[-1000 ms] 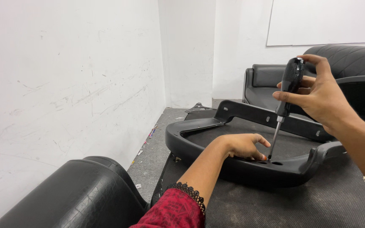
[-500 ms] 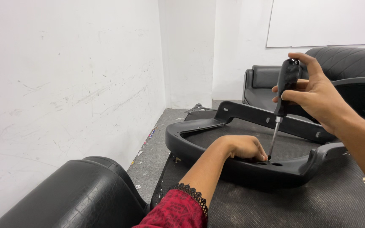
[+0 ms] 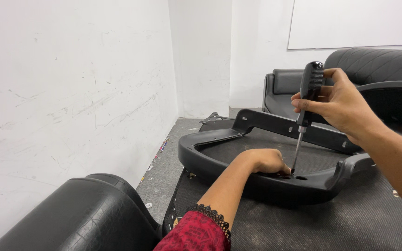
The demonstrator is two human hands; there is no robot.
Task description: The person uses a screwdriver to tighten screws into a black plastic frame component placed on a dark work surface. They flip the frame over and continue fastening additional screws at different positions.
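A black plastic chair frame lies flat on a dark mat. My right hand grips the black handle of a screwdriver, held upright with its tip down in a hole on the frame's near rail. My left hand rests on that rail right beside the tip, fingers curled as if pinching something small there; what it holds is hidden. A red sleeve with black lace trim covers my left forearm.
A black padded cushion lies at the lower left against the white wall. More black chair parts stand behind the frame at the right. The dark mat covers the floor; small debris lies along the wall.
My right hand and the screwdriver have shifted slightly, the handle turning a little in my grip. My left hand stays at the same spot on the rail.
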